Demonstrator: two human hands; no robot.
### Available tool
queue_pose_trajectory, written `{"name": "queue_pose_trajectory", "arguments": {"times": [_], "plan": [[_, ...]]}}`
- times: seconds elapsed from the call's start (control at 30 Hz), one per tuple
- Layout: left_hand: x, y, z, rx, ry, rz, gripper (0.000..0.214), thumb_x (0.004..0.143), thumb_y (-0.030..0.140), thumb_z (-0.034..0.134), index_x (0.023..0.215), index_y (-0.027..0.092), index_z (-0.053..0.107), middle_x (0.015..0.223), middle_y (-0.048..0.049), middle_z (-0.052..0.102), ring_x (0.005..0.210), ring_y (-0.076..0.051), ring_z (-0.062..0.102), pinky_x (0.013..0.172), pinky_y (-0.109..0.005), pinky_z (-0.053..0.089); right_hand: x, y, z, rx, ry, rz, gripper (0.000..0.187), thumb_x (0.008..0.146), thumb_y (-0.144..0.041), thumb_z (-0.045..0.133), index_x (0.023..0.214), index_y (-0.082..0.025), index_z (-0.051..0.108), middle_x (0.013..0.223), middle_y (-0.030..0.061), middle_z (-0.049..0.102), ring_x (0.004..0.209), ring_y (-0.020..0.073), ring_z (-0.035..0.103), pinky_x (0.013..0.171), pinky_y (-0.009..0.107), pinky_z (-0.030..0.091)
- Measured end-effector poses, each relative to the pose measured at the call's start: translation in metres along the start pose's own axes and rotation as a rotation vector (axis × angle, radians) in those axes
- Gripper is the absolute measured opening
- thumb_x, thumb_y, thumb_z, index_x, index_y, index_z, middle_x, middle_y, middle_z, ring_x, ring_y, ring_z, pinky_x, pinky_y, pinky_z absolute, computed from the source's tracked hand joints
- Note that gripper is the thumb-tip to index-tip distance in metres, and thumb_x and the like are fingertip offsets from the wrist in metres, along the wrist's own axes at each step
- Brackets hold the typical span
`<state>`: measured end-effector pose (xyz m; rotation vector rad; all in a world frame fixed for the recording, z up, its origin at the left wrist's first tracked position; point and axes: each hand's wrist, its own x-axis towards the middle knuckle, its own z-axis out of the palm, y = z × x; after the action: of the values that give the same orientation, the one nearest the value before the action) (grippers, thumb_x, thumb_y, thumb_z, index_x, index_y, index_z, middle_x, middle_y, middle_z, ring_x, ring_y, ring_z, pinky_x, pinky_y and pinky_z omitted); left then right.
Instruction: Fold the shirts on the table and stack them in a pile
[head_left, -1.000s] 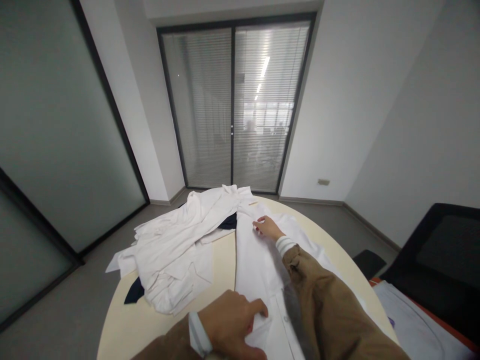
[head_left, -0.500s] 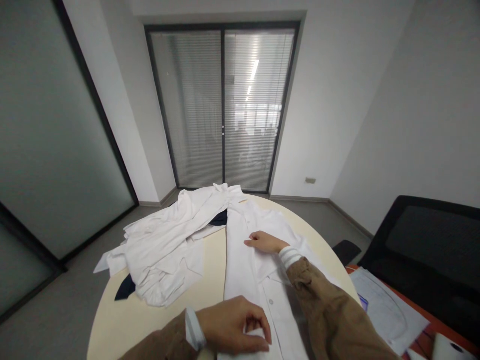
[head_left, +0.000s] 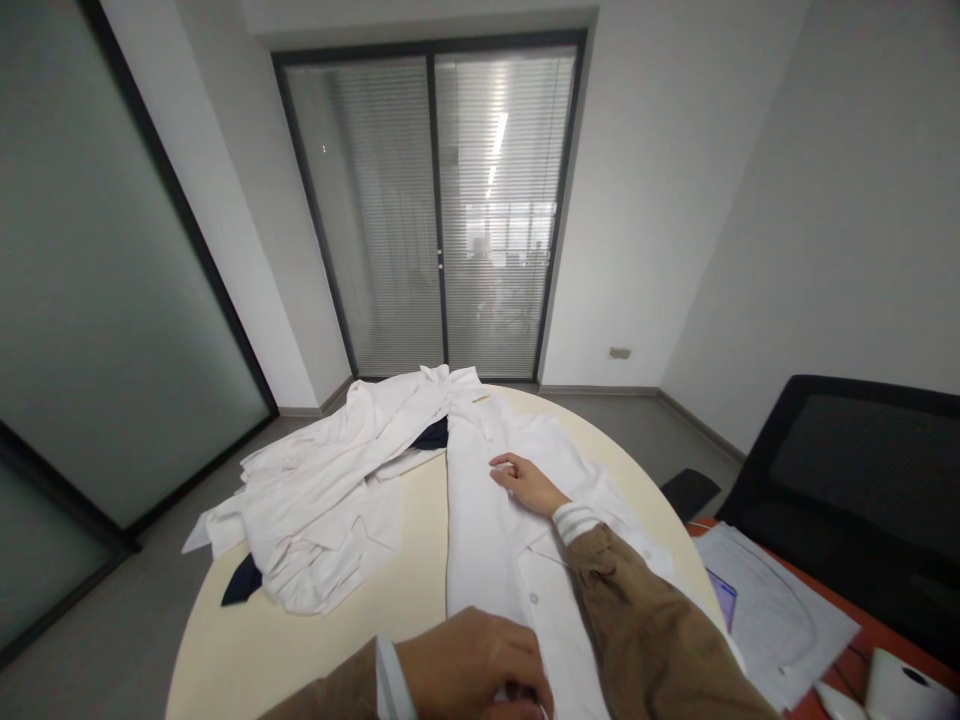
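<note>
A white button-up shirt [head_left: 480, 540] lies lengthwise on the round cream table [head_left: 360, 660], its button front running toward me. My right hand [head_left: 529, 485] rests on the upper part of this shirt, fingers extended and slightly bent, with a small gap at the thumb. At the bottom edge of the view, my left hand [head_left: 480, 665] is over the shirt's lower front. Its fingers are curled in and closed at the shirt's button edge; the fingertips are partly cut off by the frame.
More white shirts [head_left: 322, 500] lie in a rumpled heap at the left, with dark navy cloth [head_left: 244, 582] showing beneath. On the right are a black mesh chair [head_left: 862, 500], papers in a clear sleeve [head_left: 780, 600], a phone [head_left: 722, 597] and a white device [head_left: 904, 690] on an orange surface.
My left hand has moved slightly down and closer to me, its fingers curling tighter. My right hand's fingers have loosened a little on the shirt. The view has shifted slightly.
</note>
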<state>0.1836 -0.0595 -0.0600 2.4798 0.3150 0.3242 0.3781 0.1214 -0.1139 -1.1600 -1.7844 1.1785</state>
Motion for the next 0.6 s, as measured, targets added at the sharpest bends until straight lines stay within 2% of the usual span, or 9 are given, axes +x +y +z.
{"name": "queue_pose_trajectory", "arguments": {"times": [0.17,0.37,0.47,0.53,0.6], "plan": [[0.01,0.006,0.004,0.144,0.025,0.018,0.018,0.097,0.033,0.054,0.097,0.025,0.07,0.094,-0.0023,0.071,0.087,-0.014,0.066,0.077,-0.02,0.048,0.0,0.002,-0.001,0.017,0.09,0.007,0.04,0.084,-0.046,0.061,0.109,-0.015,0.058,0.054,-0.0105,0.04,0.049,0.0087,0.038,0.05,0.022,0.029],[0.018,-0.009,0.032,0.383,0.019,0.02,0.023,0.097,0.046,0.055,0.098,0.028,0.07,0.088,0.0031,0.069,0.079,-0.012,0.065,0.059,-0.022,0.042,0.003,0.011,0.0,-0.055,0.155,-0.04,0.033,0.079,-0.036,0.065,0.105,-0.017,0.06,0.061,-0.0079,0.047,0.055,0.0097,0.044,0.055,0.023,0.036],[0.02,-0.017,0.044,0.459,0.024,0.024,0.026,0.097,0.049,0.052,0.099,0.028,0.068,0.09,0.0031,0.068,0.077,-0.012,0.063,0.055,-0.022,0.039,0.003,0.012,0.001,-0.107,0.178,-0.058,0.032,0.077,-0.031,0.066,0.106,-0.017,0.061,0.068,-0.0058,0.053,0.061,0.0108,0.049,0.061,0.024,0.04],[0.021,-0.022,0.051,0.509,0.035,0.064,0.027,0.097,0.05,0.051,0.101,0.028,0.066,0.092,0.0026,0.067,0.077,-0.013,0.061,0.059,-0.024,0.041,0.001,0.011,0.002,-0.165,0.183,-0.07,0.03,0.077,-0.028,0.065,0.106,-0.018,0.062,0.071,-0.0048,0.055,0.064,0.0114,0.051,0.065,0.025,0.041],[0.023,-0.027,0.057,0.541,0.077,0.108,0.023,0.098,0.046,0.052,0.108,0.029,0.063,0.095,0.002,0.067,0.082,-0.014,0.061,0.069,-0.026,0.044,-0.001,0.009,0.003,-0.23,0.181,-0.076,0.029,0.077,-0.026,0.064,0.105,-0.018,0.063,0.073,-0.0043,0.056,0.065,0.0116,0.051,0.067,0.025,0.041]]}}
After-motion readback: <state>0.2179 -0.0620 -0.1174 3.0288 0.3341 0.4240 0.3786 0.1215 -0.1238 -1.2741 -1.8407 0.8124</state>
